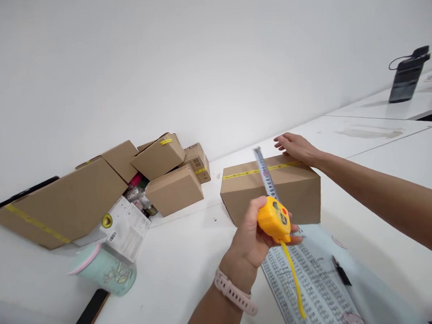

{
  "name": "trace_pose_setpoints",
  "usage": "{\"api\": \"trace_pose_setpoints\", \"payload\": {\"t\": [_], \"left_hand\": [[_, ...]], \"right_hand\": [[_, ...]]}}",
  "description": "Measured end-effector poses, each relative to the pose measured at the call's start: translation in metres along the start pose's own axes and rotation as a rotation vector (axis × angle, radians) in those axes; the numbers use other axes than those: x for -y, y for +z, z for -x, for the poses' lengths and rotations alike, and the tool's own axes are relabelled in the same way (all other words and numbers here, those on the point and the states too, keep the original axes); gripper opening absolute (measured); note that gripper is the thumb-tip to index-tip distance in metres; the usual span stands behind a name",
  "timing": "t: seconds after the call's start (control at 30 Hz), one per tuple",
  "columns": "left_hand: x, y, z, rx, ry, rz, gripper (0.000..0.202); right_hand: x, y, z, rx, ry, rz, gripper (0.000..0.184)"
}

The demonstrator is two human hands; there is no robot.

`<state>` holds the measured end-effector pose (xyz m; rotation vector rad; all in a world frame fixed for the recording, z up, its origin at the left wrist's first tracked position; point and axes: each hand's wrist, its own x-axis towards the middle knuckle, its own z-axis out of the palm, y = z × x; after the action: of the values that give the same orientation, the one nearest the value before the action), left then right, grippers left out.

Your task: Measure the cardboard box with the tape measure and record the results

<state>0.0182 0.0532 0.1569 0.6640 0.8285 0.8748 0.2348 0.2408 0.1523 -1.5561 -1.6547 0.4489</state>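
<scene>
My left hand (251, 238), with a pink band at its wrist, is closed around a yellow tape measure (274, 218). Its metal blade (264, 172) is drawn out and slants up across the front and top of a cardboard box (300, 195). A yellow strap hangs from the tape measure's case. My right hand (297, 146) rests at the box's far right top edge, fingers stretched out and holding nothing. Yellow tape runs along the top of the box. Beneath and in front of the box lies a printed sheet (305, 279) with a black pen (342, 271) beside its text.
At the left stand several cardboard boxes (175, 189), a white package (126, 227) and a mint-green cup (105, 271) with a pink rim. A dark water bottle (407, 79) is at the far right. The white wall (209, 59) rises behind the table.
</scene>
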Motion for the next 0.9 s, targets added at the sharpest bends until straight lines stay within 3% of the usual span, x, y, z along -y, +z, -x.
{"api": "trace_pose_setpoints", "payload": {"t": [0.3, 0.43, 0.6, 0.9], "left_hand": [[-0.011, 0.0, -0.031, -0.007, -0.092, -0.109, 0.039], [-0.02, 0.003, -0.038, 0.006, -0.102, -0.121, 0.042], [-0.029, 0.001, -0.036, 0.036, -0.071, -0.081, 0.045], [-0.003, -0.005, -0.018, 0.078, 0.055, 0.028, 0.038]], "right_hand": [[0.013, -0.004, 0.002, 0.203, -0.055, -0.093, 0.047], [0.015, 0.004, -0.008, 0.215, -0.035, -0.08, 0.046], [0.005, 0.017, -0.023, 0.184, -0.011, 0.007, 0.026], [0.004, 0.018, -0.02, 0.225, -0.015, 0.091, 0.021]]}}
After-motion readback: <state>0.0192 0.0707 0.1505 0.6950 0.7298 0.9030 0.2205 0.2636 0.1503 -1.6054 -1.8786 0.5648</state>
